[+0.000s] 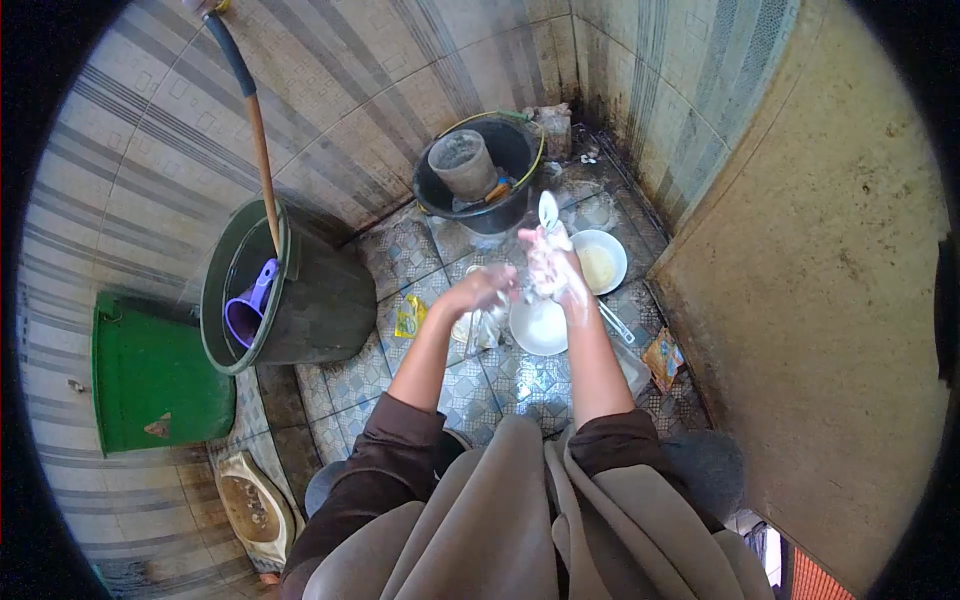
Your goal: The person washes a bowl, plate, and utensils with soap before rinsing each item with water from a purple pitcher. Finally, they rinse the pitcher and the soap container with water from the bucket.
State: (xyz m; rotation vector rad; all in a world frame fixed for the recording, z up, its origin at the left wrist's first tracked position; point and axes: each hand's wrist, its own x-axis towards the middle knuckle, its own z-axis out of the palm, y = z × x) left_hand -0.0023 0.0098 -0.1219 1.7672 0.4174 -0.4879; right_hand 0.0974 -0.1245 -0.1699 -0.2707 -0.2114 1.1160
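My right hand (548, 265), coated in white suds, is closed around a spoon (548, 210) whose bowl points up past the fingers. To its left, my left hand (482, 290) is smeared by motion, so its fingers do not show clearly. Below the hands a white bowl (540, 328) sits on the tiled floor. Another white bowl (600, 262) with pale yellowish liquid lies right of my right hand. A utensil with a light handle (615, 322) rests beside my right forearm. Under my left hand is a clear, shiny item (484, 332), partly hidden.
A dark bucket (515, 150) holding a grey container (462, 165) stands ahead. At left is a large water barrel (330, 310) with a purple dipper (250, 305). Yellow (410, 316) and orange (663, 360) packets lie on the floor. A brown panel (800, 300) borders the right.
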